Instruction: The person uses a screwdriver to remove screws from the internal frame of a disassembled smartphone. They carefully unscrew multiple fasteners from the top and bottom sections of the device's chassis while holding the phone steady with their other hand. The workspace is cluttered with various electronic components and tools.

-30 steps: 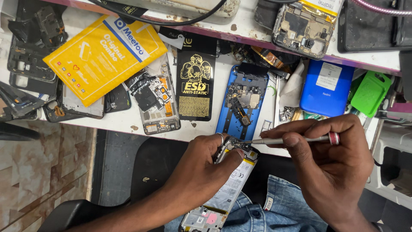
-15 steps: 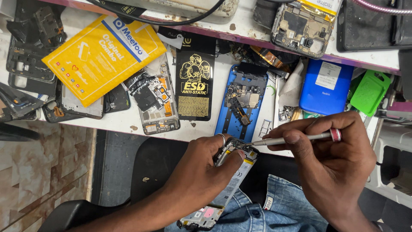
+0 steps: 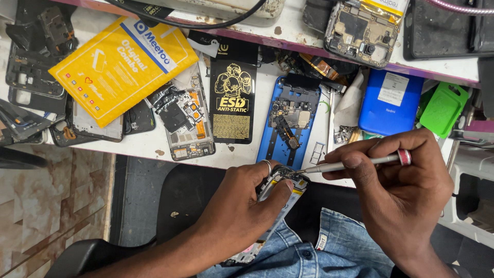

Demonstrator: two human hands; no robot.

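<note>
A view from above is showing a person working over their lap, just below the edge of a white bench (image 3: 154,149); the left hand (image 3: 242,206) is closing around one opened phone (image 3: 280,195), gripping its long edges and holding it tilted above the denim-clad knees (image 3: 329,247); a ring is showing on one finger of that hand. The right hand (image 3: 401,190) is pinching one slim metal screwdriver (image 3: 355,163) with a red-banded end, its fingers wrapped narrowly around the shaft; the tip is touching the top end of the held phone.

On the bench, one yellow packet (image 3: 121,67) is lying at the left, partly covering dark phone frames; one black packet with gold print (image 3: 231,98) is lying near the middle; between those two, one stripped phone with exposed circuit boards (image 3: 185,123) is lying face open; just right of the black packet, one blue phone shell with parts inside (image 3: 288,123) is resting; further right, one blue back cover (image 3: 391,103) and one green piece (image 3: 445,108) are sitting near each other.
</note>
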